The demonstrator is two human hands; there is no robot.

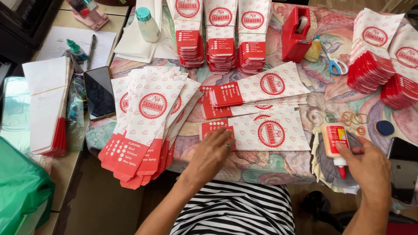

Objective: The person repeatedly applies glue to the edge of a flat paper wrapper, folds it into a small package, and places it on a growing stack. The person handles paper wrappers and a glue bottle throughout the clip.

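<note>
Far left, a green plastic bag (pixel 21 187) runs off the frame's edge, and a banded bundle of white bags (pixel 45 104) stands edge-on, its faces hard to read. A dark phone (pixel 99 92) lies beside it. Next, a fanned pile of red-and-white paper bags (pixel 146 117) hangs over the table (pixel 257 167) edge, lower sheets mostly buried. At centre, the left hand (pixel 212 152) lies flat, fingers spread and relaxed, gripping nothing, pressing the red end of a single paper bag (pixel 265 132) lying crosswise near the table's front edge. Behind it, more bags lie stacked under one another. Over to the right, the right hand (pixel 370 167) is closed around a glue bottle (pixel 335 143), red nozzle pointing down. Rubber bands (pixel 353 118) sit just beyond; the far-right stacks (pixel 383 56) are cut off.
</note>
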